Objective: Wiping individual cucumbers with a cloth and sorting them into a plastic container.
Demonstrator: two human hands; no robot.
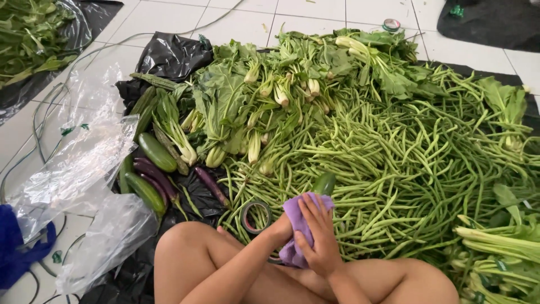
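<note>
Purple soft cloth [296, 228] bunched around a smooth green cucumber [324, 183], both hands [306, 236] seemingly clamped on it.

A dark green cucumber [324, 183] stands tilted above the pile of long beans [405, 163], only its rounded tip showing. A crumpled purple cloth [297, 228] wraps its lower part, hanging just beside the beans' near edge.

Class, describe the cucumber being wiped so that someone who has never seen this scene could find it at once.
Start at the big heap of long green beans spread on black plastic sheeting. At its near edge, two hands wrap a purple cloth around one dark green cucumber, left hand behind, right hand in front. Only this cucumber is held, its tip poking from the cloth; the others lie loose to the left.
</note>
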